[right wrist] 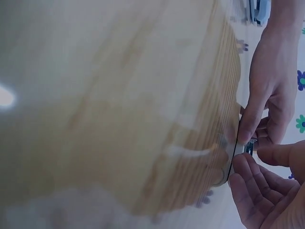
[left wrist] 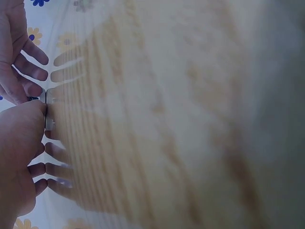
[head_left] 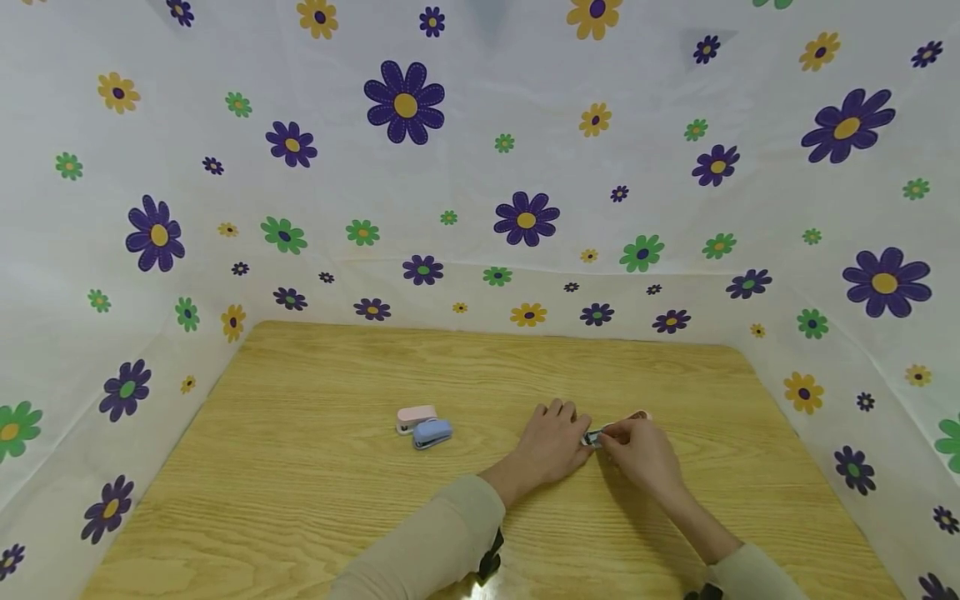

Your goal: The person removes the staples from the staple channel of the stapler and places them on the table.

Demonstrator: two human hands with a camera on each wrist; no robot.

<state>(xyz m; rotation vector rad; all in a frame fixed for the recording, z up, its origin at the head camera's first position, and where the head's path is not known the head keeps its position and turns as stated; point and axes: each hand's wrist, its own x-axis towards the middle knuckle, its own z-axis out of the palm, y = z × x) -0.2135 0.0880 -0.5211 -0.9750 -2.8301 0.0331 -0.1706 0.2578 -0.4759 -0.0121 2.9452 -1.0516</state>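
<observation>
A small stapler (head_left: 592, 438) lies on the wooden table between the two hands, swung open, its pinkish far end (head_left: 642, 415) showing past the right hand. My left hand (head_left: 551, 442) holds the near end of it between thumb and index finger, the other fingertips resting on the table. From the other side, my right hand (head_left: 647, 457) pinches at the stapler's middle with thumb and index finger. In the right wrist view, a dark metal part of the stapler (right wrist: 249, 149) shows between the right thumb and fingers. Much of the stapler is hidden by the hands.
Left of the hands, a pink stapler (head_left: 415, 417) and a blue stapler (head_left: 432, 433) stand close together on the table (head_left: 322, 500). A white flower-patterned sheet (head_left: 465, 175) rises behind the table and along both its sides.
</observation>
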